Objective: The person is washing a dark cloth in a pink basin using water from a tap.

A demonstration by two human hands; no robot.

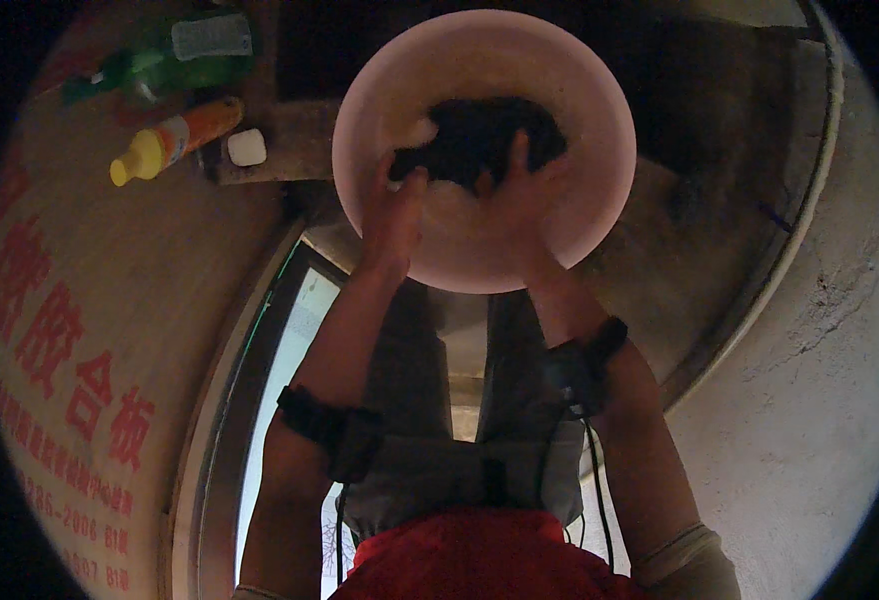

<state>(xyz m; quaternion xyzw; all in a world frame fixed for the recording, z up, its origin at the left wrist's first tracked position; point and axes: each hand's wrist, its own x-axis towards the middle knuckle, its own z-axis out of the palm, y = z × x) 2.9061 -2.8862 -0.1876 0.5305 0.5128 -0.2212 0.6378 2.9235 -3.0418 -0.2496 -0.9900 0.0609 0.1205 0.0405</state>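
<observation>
A round pink basin (612,150) lies before me, with a dark wet-looking cloth (477,135) bunched across its bottom. My left hand (394,214) is inside the basin and pinches the cloth's left end between thumb and fingers. Against the near right part of the cloth rests my right hand (525,199), one finger stretched over the fabric. Its other fingers are dim, so whether it grips the cloth is unclear. Whether water stands in the basin is hard to see.
Left of the basin, a wooden ledge (282,142) bears a white block (247,148). Close by are an orange bottle with a yellow cap (176,142) and a green bottle (184,64). A printed board (109,300) stands left; a rough wall (807,375) is right.
</observation>
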